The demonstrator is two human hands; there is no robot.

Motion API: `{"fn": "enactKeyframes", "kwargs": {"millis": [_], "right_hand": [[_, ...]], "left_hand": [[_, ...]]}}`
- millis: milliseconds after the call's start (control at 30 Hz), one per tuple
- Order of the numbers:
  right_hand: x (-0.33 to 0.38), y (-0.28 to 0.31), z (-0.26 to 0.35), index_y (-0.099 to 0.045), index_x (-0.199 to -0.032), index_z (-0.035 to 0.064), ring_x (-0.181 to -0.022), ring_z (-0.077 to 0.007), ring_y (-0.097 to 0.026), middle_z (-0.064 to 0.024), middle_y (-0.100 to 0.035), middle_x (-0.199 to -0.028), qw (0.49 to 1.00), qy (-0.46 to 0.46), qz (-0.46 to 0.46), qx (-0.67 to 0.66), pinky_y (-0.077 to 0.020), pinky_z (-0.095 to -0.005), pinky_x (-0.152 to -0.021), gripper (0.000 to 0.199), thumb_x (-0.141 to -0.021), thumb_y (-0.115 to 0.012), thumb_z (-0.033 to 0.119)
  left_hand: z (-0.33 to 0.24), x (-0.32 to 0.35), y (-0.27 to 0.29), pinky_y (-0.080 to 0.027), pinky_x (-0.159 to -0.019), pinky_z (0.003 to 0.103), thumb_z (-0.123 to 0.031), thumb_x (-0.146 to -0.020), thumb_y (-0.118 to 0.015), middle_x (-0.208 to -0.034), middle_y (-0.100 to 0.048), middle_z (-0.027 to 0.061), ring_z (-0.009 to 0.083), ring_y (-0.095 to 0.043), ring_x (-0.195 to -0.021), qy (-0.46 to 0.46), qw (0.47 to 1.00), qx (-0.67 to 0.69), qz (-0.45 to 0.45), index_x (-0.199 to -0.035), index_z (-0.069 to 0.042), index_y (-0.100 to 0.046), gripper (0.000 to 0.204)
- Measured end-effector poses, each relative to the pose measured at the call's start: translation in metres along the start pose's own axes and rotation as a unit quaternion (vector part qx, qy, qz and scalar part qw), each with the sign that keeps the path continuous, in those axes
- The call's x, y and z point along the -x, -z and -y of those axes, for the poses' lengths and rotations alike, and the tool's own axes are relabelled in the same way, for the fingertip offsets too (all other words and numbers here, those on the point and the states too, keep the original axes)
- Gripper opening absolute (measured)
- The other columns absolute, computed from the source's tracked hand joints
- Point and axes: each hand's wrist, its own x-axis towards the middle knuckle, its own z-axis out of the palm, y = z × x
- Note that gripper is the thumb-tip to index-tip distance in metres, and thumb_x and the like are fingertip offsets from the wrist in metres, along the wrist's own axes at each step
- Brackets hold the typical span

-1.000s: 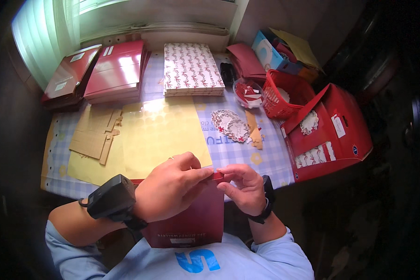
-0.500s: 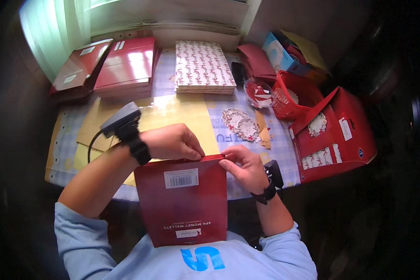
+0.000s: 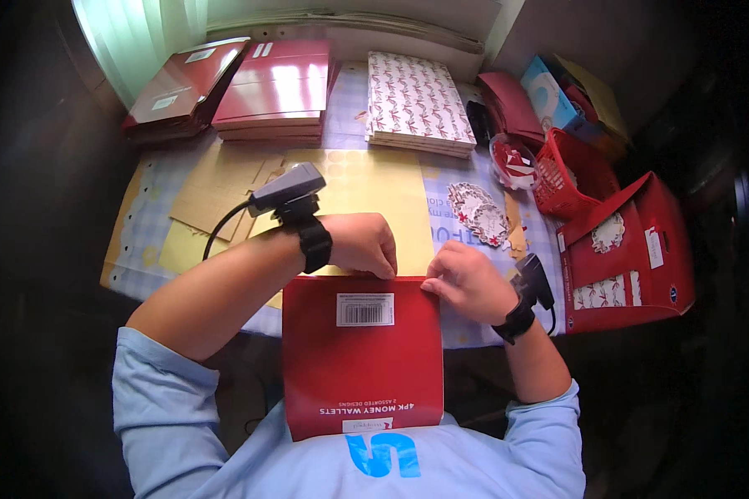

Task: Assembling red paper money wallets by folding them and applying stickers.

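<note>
A flat red cardboard packet (image 3: 364,345) leans against my body at the table's front edge, its printed side with a white barcode label facing up. My left hand (image 3: 362,243) is closed on the middle of its far edge, with the fingers curled behind it and partly hidden. At the far right corner, my right hand (image 3: 473,283) pinches the same edge between thumb and fingers. A black strap with a small device sits on each wrist. Whether anything is inside the packet cannot be seen.
Stacked red packets (image 3: 275,91) and patterned white cards (image 3: 416,104) stand along the back. To the right are round floral tags (image 3: 478,214), a clear tub (image 3: 514,162), a red basket (image 3: 562,179) and a larger red folder (image 3: 632,249). Yellow sheets (image 3: 349,187) cover the middle.
My view has shifted, so the table's things sit farther right and higher in the picture. The packet's face is more turned to the light; both hands stay at its far edge.
</note>
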Motion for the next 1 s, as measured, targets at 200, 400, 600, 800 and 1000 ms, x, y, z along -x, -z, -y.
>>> {"fn": "enactKeyframes", "kwargs": {"millis": [200, 400, 600, 800, 1000], "right_hand": [[-0.011, 0.013, -0.012, -0.063, -0.085, 0.0026, -0.075, -0.028, -0.058, -0.0116, -0.058, -0.083, 0.994, 0.0, 0.109, -0.028, -0.0477, -0.0352, -0.068, 0.016, -0.084, -0.07, 0.016], [-0.006, 0.034, 0.001, -0.06, -0.087, 0.0009, -0.075, -0.0201, -0.06, -0.0077, -0.061, -0.078, 0.982, -0.05, 0.167, -0.069, -0.0485, -0.0312, -0.069, 0.014, -0.086, -0.068, 0.013], [0.011, 0.036, 0.002, -0.06, -0.086, -0.0009, -0.069, -0.0073, -0.059, -0.0019, -0.064, -0.078, 0.959, -0.098, 0.078, -0.255, -0.0489, -0.0242, -0.064, 0.014, -0.089, -0.068, 0.01], [0.024, 0.025, 0.002, -0.068, -0.097, 0.0007, -0.077, -0.0132, -0.061, -0.007, -0.066, -0.086, 0.989, 0.008, -0.05, -0.142, -0.048, -0.0266, -0.069, 0.014, -0.084, -0.07, 0.006], [0.041, -0.001, -0.003, -0.066, -0.098, 0.0009, -0.08, -0.0139, -0.06, -0.0074, -0.065, -0.092, 0.963, 0.02, -0.141, -0.228, -0.0474, -0.027, -0.073, 0.013, -0.086, -0.068, 0.005]], "left_hand": [[-0.005, 0.003, -0.002, -0.053, -0.072, 0.027, -0.019, -0.084, -0.068, -0.088, -0.073, 0.007, 0.0133, -0.067, -0.079, -0.016, 0.999, -0.03, 0.0, -0.1, -0.006, -0.073, 0.021], [-0.01, 0.024, 0.006, -0.051, -0.07, 0.026, -0.016, -0.086, -0.064, -0.087, -0.07, 0.0046, 0.0106, -0.063, -0.076, -0.112, 0.993, -0.031, -0.006, -0.108, -0.005, -0.071, 0.025], [-0.002, 0.052, 0.018, -0.05, -0.072, 0.026, -0.016, -0.092, -0.061, -0.086, -0.068, 0.0053, 0.0102, -0.059, -0.078, -0.144, 0.989, -0.014, 0.006, -0.113, -0.002, -0.067, 0.026], [0.001, 0.088, -0.011, -0.052, -0.077, 0.03, -0.022, -0.09, -0.068, -0.095, -0.065, 0.0097, 0.0179, -0.062, -0.093, -0.192, 0.976, 0.052, -0.093, -0.118, -0.003, -0.065, 0.034], [0.035, 0.103, -0.04, -0.053, -0.073, 0.027, -0.006, -0.087, -0.069, -0.089, -0.07, 0.0114, 0.0185, -0.068, -0.079, -0.245, 0.939, 0.094, -0.224, -0.116, -0.002, -0.065, 0.03]]}}
